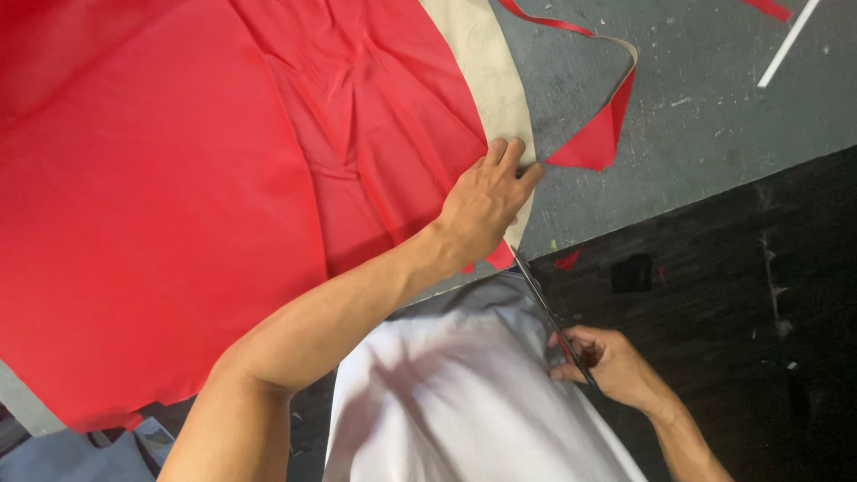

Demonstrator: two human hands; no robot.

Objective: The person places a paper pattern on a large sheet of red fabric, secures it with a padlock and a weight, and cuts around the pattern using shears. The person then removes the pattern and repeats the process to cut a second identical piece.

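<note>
At the table edge: left hand point(482, 203) flat, unclenched, pressing red fabric point(178, 178) over beige paper pattern point(486, 71); right hand point(607, 361) grasping scissors point(546, 312).

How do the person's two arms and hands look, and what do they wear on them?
Both forearms are bare, with no sleeves over them. The left hand and the right hand wear no gloves, and no ring, watch or bracelet shows. The person's shirt below is white.

Tailoring workshop: red fabric point(161, 178), scissors point(546, 308)
</note>
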